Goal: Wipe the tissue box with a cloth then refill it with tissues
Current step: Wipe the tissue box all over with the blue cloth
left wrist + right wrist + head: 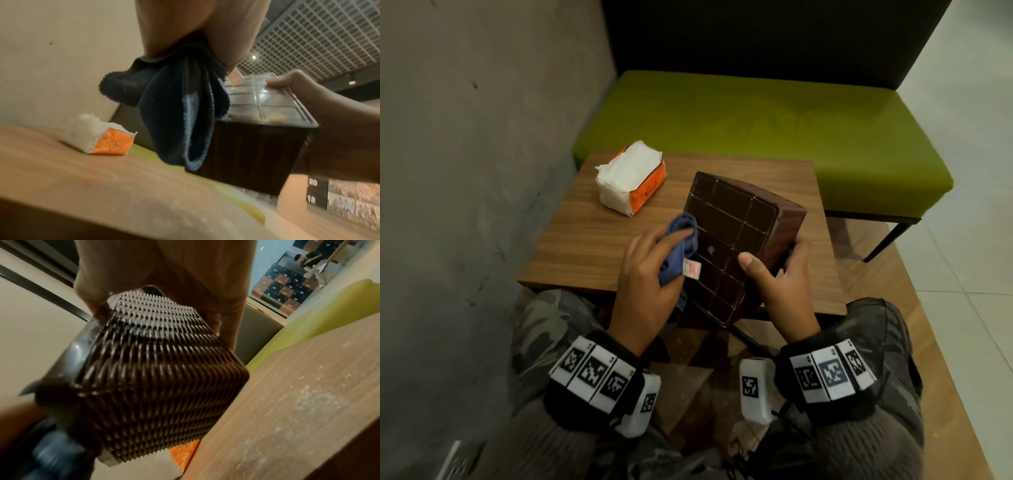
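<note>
Box (732, 246) tilted over near desk (592, 240) edge, right hand (780, 291) clamping its side; left hand (650, 274) bunches cloth (681, 236) against base. Hard wipe could twist box loose, drop it. Tissues (630, 178) wait behind.

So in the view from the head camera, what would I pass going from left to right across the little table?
Tissue pack → left hand gripping the blue cloth → dark tissue box, its gridded base turned up → right hand holding the box's right side, all over the wooden table.
</note>
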The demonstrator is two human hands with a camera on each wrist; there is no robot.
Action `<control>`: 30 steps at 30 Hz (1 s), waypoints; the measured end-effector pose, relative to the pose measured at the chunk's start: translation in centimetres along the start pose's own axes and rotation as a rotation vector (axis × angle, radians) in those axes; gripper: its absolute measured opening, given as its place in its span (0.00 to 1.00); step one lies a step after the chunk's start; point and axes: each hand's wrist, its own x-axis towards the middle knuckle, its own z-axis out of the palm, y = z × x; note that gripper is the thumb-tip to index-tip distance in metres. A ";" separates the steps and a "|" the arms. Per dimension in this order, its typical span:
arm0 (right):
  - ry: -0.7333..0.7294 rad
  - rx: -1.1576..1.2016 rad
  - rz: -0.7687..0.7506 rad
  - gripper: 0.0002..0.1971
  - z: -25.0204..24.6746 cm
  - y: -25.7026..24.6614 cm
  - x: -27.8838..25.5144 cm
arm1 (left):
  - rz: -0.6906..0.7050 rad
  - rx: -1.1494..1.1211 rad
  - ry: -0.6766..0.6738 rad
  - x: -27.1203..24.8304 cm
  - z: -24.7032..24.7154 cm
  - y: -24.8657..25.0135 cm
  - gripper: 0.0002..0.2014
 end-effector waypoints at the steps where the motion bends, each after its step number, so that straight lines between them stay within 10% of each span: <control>1: -0.008 -0.014 -0.001 0.36 0.2 0.0 -0.2 | 0.000 -0.026 0.016 0.8 -0.2 0.3 0.25; 7: -0.035 -0.074 0.012 0.34 1.0 -0.2 -0.7 | 0.000 -0.086 0.144 5.4 -1.1 1.6 0.21; 13: 0.035 -0.030 0.037 0.43 1.1 -0.2 0.3 | 0.297 0.059 -0.045 3.9 0.0 3.2 0.27; 17: -0.010 -0.054 0.095 0.41 1.3 0.0 -0.2 | 0.060 -0.092 0.063 6.2 -0.6 0.9 0.24; 23: 0.078 -0.032 0.195 0.42 1.7 0.3 0.6 | 0.123 -0.117 -0.243 2.5 0.7 2.0 0.32; 30: 0.103 0.010 0.260 0.43 2.0 0.7 0.5 | 0.149 -0.015 -0.101 3.2 1.4 2.1 0.25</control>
